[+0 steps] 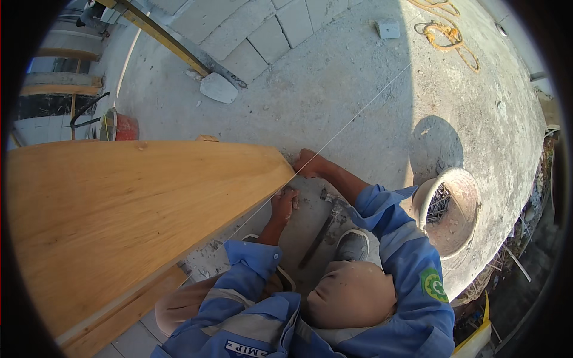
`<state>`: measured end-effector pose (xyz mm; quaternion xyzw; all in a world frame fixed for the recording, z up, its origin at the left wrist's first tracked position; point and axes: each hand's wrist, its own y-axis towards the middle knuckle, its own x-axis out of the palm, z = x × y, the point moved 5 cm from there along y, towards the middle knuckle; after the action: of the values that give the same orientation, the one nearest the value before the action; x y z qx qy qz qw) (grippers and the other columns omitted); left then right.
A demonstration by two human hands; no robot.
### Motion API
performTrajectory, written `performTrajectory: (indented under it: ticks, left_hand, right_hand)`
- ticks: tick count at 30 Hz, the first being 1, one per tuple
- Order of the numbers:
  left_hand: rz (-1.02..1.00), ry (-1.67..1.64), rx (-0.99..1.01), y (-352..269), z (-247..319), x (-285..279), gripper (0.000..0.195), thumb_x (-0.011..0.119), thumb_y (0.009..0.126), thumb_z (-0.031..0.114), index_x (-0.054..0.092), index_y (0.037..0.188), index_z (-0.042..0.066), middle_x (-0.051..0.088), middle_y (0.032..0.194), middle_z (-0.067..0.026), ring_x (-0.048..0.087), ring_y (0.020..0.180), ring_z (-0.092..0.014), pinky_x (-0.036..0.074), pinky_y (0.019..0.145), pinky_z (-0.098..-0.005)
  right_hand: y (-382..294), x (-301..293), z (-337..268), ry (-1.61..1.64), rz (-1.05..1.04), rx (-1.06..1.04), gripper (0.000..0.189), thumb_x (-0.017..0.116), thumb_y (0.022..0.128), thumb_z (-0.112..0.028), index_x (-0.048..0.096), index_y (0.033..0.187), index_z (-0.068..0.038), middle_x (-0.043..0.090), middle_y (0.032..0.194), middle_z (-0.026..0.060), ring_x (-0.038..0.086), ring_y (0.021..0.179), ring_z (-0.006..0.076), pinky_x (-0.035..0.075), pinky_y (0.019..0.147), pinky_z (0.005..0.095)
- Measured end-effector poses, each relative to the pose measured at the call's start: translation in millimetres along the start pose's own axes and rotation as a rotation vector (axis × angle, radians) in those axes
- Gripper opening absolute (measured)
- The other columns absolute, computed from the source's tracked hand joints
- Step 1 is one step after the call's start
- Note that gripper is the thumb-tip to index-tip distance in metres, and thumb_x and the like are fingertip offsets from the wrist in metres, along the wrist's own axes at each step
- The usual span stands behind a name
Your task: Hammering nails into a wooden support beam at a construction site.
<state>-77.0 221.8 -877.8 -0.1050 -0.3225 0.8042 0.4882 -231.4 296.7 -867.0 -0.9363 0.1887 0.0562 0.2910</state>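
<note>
A tall plywood panel (134, 197) stands to my left, its narrow end close to both hands. My right hand (309, 163) is curled against the far corner of that end, fingertips hidden. On the near side, my left hand (284, 203) is low beside the panel with bent fingers, partly covered by its edge. I cannot tell whether either hand grips something. A taut white string (353, 118) runs diagonally above the hands. On the concrete floor, a hammer (326, 219) lies between my left hand and my right shoe (352, 246).
At right stands a bucket (468, 215) holding nails (438, 206). Yellow rope (447, 38) lies beyond it, near a small block (388, 29). Light blocks (250, 44), a slanting yellow prop (156, 36) and a red bucket (127, 127) are ahead. Debris (488, 273) lines the slab's right edge.
</note>
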Motion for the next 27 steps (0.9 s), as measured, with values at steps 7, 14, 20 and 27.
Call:
performTrajectory:
  ticks: [7,14,20,27]
  left_hand:
    - [0.024,-0.015,0.036,-1,-4,14,0.016,0.061,0.082,0.011,0.058,0.094,0.002,0.052,0.064,-0.0026,0.047,0.045,-0.011,0.042,0.042,-0.0261]
    - [0.009,0.042,0.105,-1,5,12,0.040,0.058,0.083,0.013,0.056,0.120,-0.001,0.055,0.068,-0.0026,0.050,0.050,-0.009,0.045,0.044,-0.0259]
    - [-0.033,0.036,0.133,5,0,8,0.052,0.055,0.085,0.011,0.049,0.136,0.003,0.059,0.071,-0.0027,0.053,0.052,-0.009,0.045,0.044,-0.0251]
    - [-0.104,0.024,0.172,1,3,13,0.045,0.051,0.087,0.009,0.053,0.132,0.005,0.064,0.074,-0.0048,0.055,0.051,-0.010,0.045,0.043,-0.0255]
  right_hand:
    - [-33,21,35,0.436,0.393,0.012,0.038,0.056,0.091,-0.031,0.064,0.080,0.004,0.056,0.059,0.0070,0.048,0.045,0.0153,0.038,0.042,0.0321]
    - [-66,39,1,0.947,0.217,0.252,0.049,0.047,0.097,-0.054,0.059,0.084,-0.009,0.042,0.056,-0.0027,0.038,0.044,0.0091,0.030,0.041,0.0276]
    - [-68,50,-7,1.240,0.000,0.115,0.048,0.044,0.096,-0.056,0.057,0.103,-0.010,0.039,0.059,-0.0064,0.034,0.045,0.0058,0.027,0.041,0.0212]
    - [-73,71,-14,1.533,-0.172,-0.031,0.049,0.043,0.095,-0.057,0.052,0.099,-0.009,0.036,0.057,-0.0061,0.036,0.044,0.0057,0.028,0.040,0.0204]
